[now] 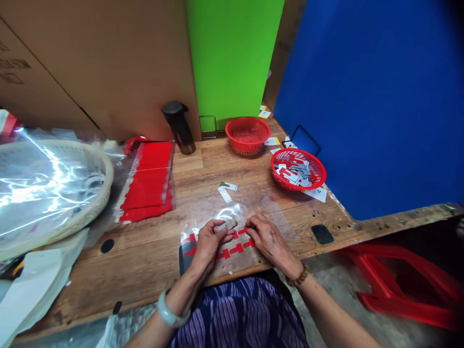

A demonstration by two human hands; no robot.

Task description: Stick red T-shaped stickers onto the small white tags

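In front of me lies a clear plastic sheet (242, 261) with rows of small red T-shaped stickers (237, 248). My left hand (207, 242) rests over its left part. Its thumb and fingers are closed on small pale cards (226, 225), seemingly a short stack. My right hand (267, 240) is at the sheet's right side, fingertips pinched at a red sticker; whether the sticker is lifted I cannot tell. Just beyond the sheet lie two small white cards, one plain (224, 194) and one with a green end (229, 186).
A red basket (317, 175) of red-and-white cards stands at right, another red basket (248, 131) behind. To the left are red sticker sheets (147, 171), a dark bottle (180, 128) and a large pale basket (105, 186) under plastic. A red stool (402, 280) stands below right.
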